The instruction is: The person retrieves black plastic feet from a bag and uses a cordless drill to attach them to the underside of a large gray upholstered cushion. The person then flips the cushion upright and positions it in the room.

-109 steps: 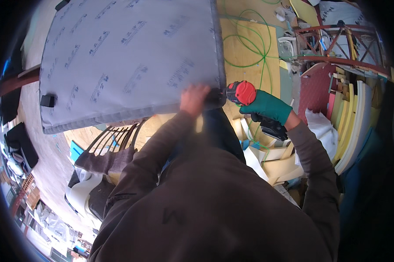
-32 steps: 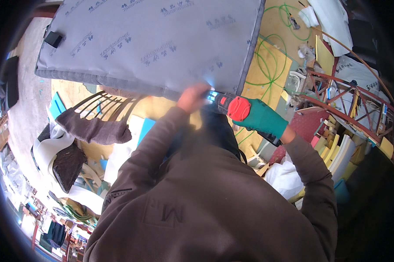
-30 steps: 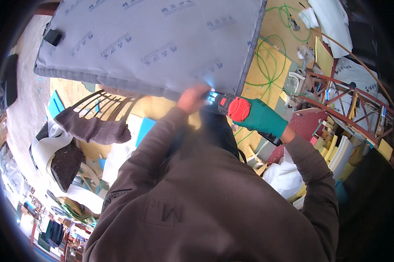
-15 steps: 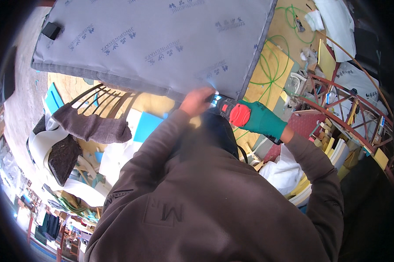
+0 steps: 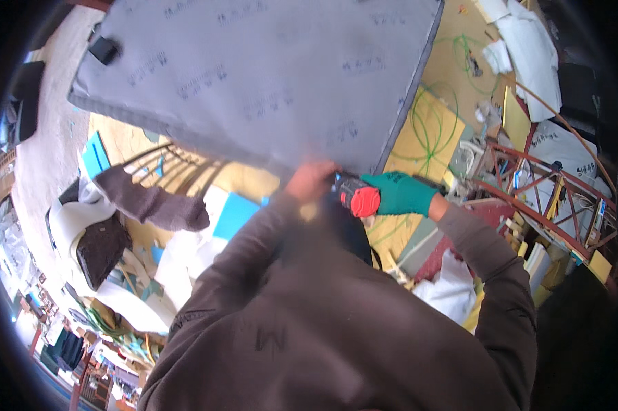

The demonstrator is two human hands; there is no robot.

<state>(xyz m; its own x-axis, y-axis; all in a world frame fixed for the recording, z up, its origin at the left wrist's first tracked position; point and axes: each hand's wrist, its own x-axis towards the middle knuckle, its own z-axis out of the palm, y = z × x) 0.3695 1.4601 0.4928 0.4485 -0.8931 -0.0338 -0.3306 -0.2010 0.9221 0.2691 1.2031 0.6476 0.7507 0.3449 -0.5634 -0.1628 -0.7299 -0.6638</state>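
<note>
A grey fabric-covered furniture base [image 5: 268, 75] fills the top of the view, its underside cloth facing up and one black block foot [image 5: 103, 50] at its far left. My right hand [image 5: 403, 194], in a green glove, is closed around a red and black cordless drill [image 5: 358, 196]. The drill's front end points left, close to the base's near right corner. Beside that end is my bare left hand [image 5: 311, 180], its fingers drawn together at the base's near edge. What those fingers pinch, if anything, is too blurred to tell.
To the left lie a dark slatted frame piece [image 5: 179, 168] with brown cloth [image 5: 148, 202], and blue foam [image 5: 237, 216]. On the right are a green hose [image 5: 429, 137], a reddish metal frame [image 5: 542, 185], white plastic sheeting [image 5: 449, 284] and scraps.
My view has shifted, so the base appears slightly lower and farther right. The drill has turned somewhat and sits a little lower; the light spot at its front no longer shows.
</note>
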